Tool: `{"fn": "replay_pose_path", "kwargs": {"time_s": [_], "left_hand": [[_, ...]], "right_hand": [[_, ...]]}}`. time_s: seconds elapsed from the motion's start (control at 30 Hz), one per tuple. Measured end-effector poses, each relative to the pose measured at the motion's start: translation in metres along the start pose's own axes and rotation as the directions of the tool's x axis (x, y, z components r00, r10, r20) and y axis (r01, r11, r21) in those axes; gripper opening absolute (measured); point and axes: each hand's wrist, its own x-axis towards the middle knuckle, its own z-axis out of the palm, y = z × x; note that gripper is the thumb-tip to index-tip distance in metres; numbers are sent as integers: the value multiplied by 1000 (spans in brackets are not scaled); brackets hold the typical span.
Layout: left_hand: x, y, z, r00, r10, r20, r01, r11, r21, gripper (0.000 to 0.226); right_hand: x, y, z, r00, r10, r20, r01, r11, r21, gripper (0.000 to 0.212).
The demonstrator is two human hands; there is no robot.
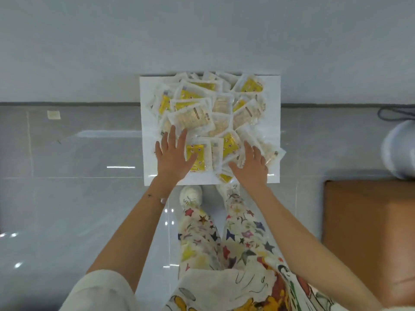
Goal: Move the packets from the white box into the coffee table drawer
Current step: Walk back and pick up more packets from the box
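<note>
Head view, looking down: the left hand (173, 156) lies flat with fingers spread wide on the near-left of the packets (197, 117). These are heaped in the white box (145, 160), which sits on the tiled floor (67, 198) against the far wall. The right hand (252, 164), equally wide and gripping nothing, rests on the heap's near-right. A scoop looks due: slide both hands under from the sides, squeeze inward and lift a modest bundle, since slick packets could spill. No drawer shows.

Glossy grey tiled floor (67, 198), pale wall (202, 30)
</note>
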Motion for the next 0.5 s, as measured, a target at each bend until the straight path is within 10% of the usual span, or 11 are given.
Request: {"fn": "replay_pose_path", "kwargs": {"time_s": [0.5], "left_hand": [[90,-5,-11,970,54,-236,-65,997,-40,100]], "right_hand": [[56,-6,26,991,14,-130,27,952,304,71]]}}
